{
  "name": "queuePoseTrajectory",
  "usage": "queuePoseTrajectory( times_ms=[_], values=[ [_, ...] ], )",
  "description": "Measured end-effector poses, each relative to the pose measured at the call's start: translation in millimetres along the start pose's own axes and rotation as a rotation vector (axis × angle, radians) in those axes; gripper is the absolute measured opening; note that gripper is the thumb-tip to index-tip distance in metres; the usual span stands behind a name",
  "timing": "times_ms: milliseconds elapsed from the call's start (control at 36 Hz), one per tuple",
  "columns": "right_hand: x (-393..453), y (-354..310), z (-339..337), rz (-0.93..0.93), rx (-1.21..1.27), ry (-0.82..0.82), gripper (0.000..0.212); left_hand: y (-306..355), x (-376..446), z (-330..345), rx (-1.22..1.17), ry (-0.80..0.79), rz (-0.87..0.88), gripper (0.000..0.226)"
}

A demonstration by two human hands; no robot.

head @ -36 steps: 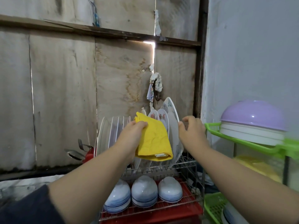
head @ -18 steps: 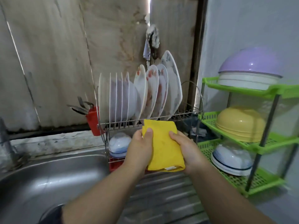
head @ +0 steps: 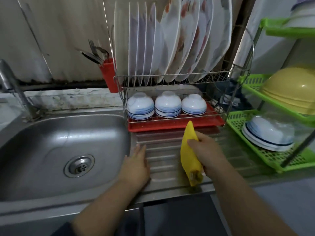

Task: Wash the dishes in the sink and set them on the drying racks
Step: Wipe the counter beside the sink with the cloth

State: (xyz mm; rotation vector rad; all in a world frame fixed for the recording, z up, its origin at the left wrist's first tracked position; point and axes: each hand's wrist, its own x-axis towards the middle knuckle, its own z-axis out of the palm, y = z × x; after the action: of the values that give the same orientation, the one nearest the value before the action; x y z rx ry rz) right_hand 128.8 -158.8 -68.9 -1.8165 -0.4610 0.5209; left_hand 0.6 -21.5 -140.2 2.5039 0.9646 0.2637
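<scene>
Because the yellow cloth clenched mid-length in the right hand is soft, light and limp, drooping both ways over the ribbed surface, gripping its bunched middle suits it, while the left hand rests flat, fingers straight, beside it.

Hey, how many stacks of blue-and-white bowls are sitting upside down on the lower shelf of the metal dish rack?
3, side by side on the lower shelf: left stack, middle stack, right stack. Each seems to hold several nested bowls, so the bowl count itself is unclear.

Three upturned bowls, one yellow cloth, two hands
</scene>
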Motion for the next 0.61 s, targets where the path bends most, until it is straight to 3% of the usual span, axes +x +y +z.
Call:
queuePoseTrajectory(
  times_ms=[83,194,278,611],
  values=[
    [9.1,-2.7,15.1,-0.219,-0.432,-0.006,0.017,-10.4,-3.3,8.8,0.172,-0.123,-0.033,0.055],
    [15.1,10.3,53.5,-0.254,-0.897,-0.229,0.041,-13.2,-2.9,12.9,0.206,-0.104,-0.031,0.054],
    [12.1,33.3,69.7,-0.33,-1.158,-0.259,0.051,-16.1,-2.3,15.0,0.194,-0.107,-0.029,0.053],
    [21.9,52.3,95.5,-0.313,-1.138,-0.383,0.054,-20.6,0.9,15.1,0.167,-0.108,-0.034,0.053]
  ],
)
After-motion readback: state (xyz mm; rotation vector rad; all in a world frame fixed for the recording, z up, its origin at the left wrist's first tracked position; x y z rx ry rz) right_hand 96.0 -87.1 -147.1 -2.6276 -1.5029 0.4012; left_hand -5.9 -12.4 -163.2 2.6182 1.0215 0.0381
